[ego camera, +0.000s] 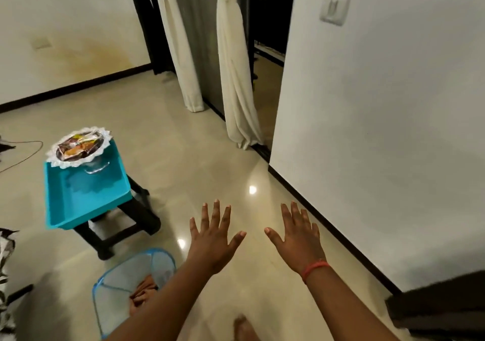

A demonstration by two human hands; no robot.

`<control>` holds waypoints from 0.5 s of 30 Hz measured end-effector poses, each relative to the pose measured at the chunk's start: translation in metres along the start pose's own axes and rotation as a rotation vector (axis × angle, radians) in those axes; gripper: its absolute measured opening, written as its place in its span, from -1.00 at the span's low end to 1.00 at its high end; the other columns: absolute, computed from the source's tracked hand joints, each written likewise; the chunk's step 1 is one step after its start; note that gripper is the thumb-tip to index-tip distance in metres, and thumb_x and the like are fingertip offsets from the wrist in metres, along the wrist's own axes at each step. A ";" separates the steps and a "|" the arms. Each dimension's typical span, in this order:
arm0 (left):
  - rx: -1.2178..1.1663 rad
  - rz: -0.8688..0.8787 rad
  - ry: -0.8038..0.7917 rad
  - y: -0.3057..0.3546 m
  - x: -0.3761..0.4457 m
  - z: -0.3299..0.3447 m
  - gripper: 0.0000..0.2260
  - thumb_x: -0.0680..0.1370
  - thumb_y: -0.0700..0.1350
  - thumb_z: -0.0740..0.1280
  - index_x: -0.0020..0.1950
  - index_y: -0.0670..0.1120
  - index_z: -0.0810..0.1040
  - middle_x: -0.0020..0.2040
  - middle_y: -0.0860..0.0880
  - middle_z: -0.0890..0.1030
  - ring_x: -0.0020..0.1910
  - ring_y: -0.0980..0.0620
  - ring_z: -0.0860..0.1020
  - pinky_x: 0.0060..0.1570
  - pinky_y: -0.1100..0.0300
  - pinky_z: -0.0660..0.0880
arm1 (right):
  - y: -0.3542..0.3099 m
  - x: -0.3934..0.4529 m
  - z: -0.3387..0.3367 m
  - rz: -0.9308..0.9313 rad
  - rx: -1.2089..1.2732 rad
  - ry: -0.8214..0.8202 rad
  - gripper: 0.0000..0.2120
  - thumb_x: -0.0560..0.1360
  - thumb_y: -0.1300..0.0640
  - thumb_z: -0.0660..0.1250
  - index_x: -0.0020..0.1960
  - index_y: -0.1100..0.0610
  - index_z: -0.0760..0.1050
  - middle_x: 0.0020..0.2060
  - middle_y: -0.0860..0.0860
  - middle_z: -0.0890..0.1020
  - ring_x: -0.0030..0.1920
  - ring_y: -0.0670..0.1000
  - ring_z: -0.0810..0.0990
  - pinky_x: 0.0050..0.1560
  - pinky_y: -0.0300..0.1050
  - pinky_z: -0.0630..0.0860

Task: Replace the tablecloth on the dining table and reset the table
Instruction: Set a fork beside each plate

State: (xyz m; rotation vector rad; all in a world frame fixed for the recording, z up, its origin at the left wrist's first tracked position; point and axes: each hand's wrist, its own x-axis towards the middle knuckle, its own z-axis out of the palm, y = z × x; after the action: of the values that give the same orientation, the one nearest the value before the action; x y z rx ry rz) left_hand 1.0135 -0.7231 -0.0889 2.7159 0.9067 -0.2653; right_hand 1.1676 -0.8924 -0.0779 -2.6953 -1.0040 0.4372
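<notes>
Both hands – left [213, 238], right [298, 238] – are hovering splayed and empty at lower centre, so fetching the cloth should be coming next.

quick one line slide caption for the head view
Both hands, left and right, spread empty over the tiled floor, near a turquoise tray on a black stool.

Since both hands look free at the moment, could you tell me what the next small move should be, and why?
Probably reach the left hand toward the turquoise tray on the black stool. Both it and the right hand are spread and hold nothing, no dining table is in view, and the tray carries a doily-edged plate.
</notes>
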 end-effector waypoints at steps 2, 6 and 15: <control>-0.016 -0.020 0.017 -0.018 0.047 -0.022 -0.29 0.53 0.47 -0.22 0.56 0.18 -0.36 0.54 0.06 -0.47 0.48 -0.09 -0.52 0.46 -0.25 -0.37 | -0.015 0.056 -0.012 -0.022 0.004 0.011 -0.07 0.35 -0.55 -0.32 0.61 -0.10 -0.18 0.61 -0.02 -0.15 0.61 0.09 -0.17 0.56 0.21 -0.03; 0.001 -0.076 0.052 -0.052 0.124 -0.067 -0.28 0.52 0.48 -0.22 0.56 0.19 -0.36 0.54 0.06 -0.46 0.49 -0.09 -0.50 0.47 -0.27 -0.34 | -0.054 0.152 -0.030 -0.111 -0.003 -0.016 -0.10 0.39 -0.53 -0.27 0.61 -0.11 -0.20 0.61 -0.04 -0.17 0.60 0.07 -0.19 0.56 0.21 -0.04; -0.062 -0.457 0.117 -0.186 0.274 -0.125 -0.27 0.49 0.50 -0.26 0.55 0.19 -0.38 0.55 0.05 -0.44 0.51 -0.09 -0.47 0.48 -0.28 -0.31 | -0.188 0.403 -0.022 -0.433 -0.108 -0.119 0.02 0.28 -0.59 -0.46 0.61 -0.10 -0.17 0.62 -0.01 -0.14 0.61 0.09 -0.13 0.53 0.20 0.03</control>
State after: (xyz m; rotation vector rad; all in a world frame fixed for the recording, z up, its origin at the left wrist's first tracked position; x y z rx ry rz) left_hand 1.1269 -0.3879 -0.0761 2.4570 1.5379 -0.1609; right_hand 1.3535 -0.4877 -0.0771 -2.4580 -1.6374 0.4696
